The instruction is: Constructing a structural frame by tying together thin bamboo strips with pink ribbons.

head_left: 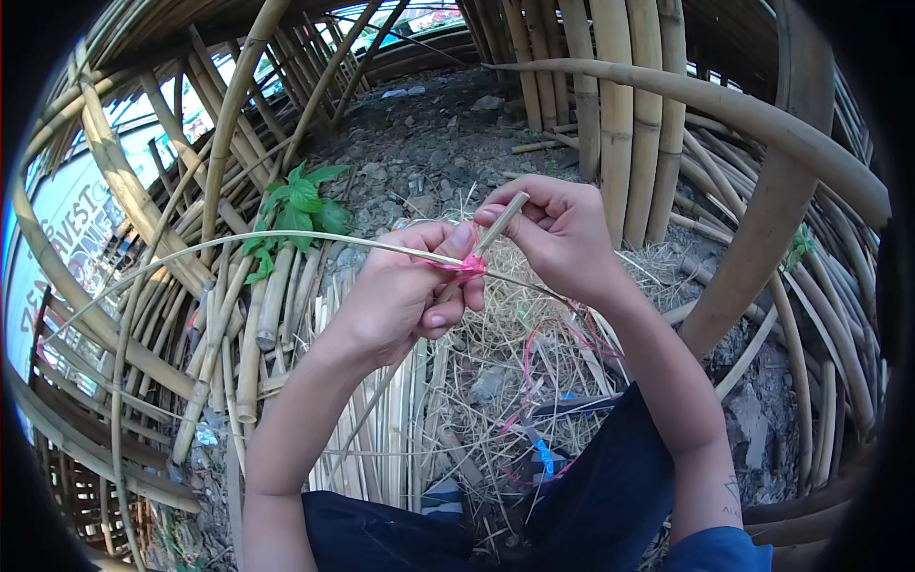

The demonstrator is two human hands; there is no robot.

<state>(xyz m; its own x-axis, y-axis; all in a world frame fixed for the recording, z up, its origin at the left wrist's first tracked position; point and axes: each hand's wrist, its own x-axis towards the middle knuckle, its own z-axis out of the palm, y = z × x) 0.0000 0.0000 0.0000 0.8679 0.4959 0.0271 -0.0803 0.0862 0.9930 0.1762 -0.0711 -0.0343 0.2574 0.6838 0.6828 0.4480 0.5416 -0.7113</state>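
Note:
A long thin bamboo strip [286, 234] arcs in from the left and passes through my left hand [398, 291], whose fingers are closed round it. Where it meets a short split bamboo piece [502, 221], pink string [471, 266] is wound around both, just at my left fingertips. My right hand [562, 234] pinches the upper part of the short piece, which tilts up to the right. Beyond the string, a thin end of the strip sticks out toward the lower right, below my right hand. Whether my right fingers also grip string is hidden.
Pale split bamboo strips [389, 448] lie beside my left knee. Shavings [491, 334] cover the ground, with loose pink string [527, 357] and a dark flat object [577, 406]. Thick upright bamboo poles [643, 114] stand at the right; a green leafy plant [300, 198] grows at the left.

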